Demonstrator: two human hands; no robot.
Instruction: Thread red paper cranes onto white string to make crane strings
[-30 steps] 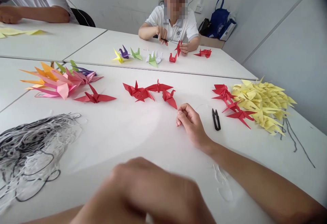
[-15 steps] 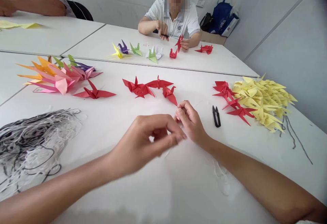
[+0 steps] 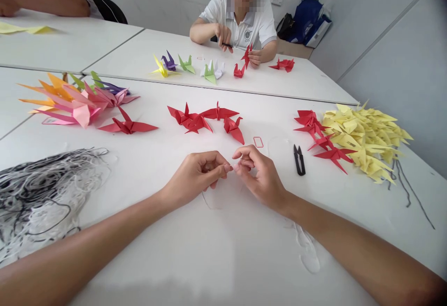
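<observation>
My left hand [image 3: 197,175] is closed in a pinch, and a thin white thread [image 3: 206,201] trails from beneath it onto the table. Facing it, almost fingertip to fingertip, my right hand [image 3: 261,175] also pinches something too small to make out. Just beyond the hands sits a red paper crane [image 3: 233,129], beside several more red cranes [image 3: 192,119]. A small red-outlined rectangle [image 3: 258,142] lies above my right hand. Black thread snips [image 3: 299,160] rest to its right. Loops of white thread [image 3: 307,250] lie by my right forearm.
Tangled black and white strings [image 3: 45,189] lie at left, below a pile of colourful paper cranes [image 3: 82,101]. More red cranes [image 3: 323,140] and a heap of yellow cranes [image 3: 366,133] lie at right. Across the table a person [image 3: 240,22] holds a red crane; another person's arm [image 3: 49,3] shows far left.
My right hand has drawn back toward me from the red crane, uncovering the red-outlined rectangle. My left hand has moved slightly away, and the fingertips now meet closely.
</observation>
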